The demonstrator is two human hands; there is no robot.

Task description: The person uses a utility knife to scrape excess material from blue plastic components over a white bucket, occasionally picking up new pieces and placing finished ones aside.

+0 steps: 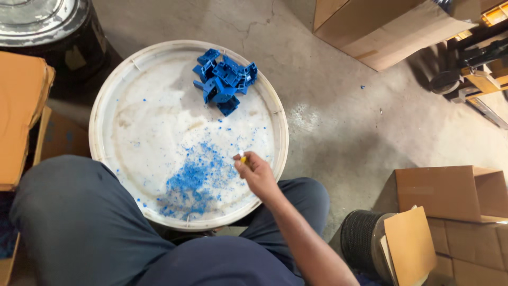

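View from above of a seated person's lap and a round white lid (pixel 106 100) used as a worktop, resting between the knees. The right hand (pixel 256 172) hovers over the lid's lower right, just inside the raised rim, its fingers (pixel 239 161) closed around a small yellow-and-white tool (pixel 242 156). The left hand is out of view. Just left of the hand lies a spread of blue shavings (pixel 193 177), thickest toward the near rim. A heap of blue plastic parts (pixel 225 82) sits at the far side of the lid, well apart from the hand; the lid's left half is bare apart from stains. Beyond the right rim is open concrete floor (pixel 338 116). Cardboard boxes (pixel 450 193) stand at the lower right beside a black roll (pixel 360 241), another box (pixel 386 29) at the top right, and a dark drum (pixel 47 26) at the top left.
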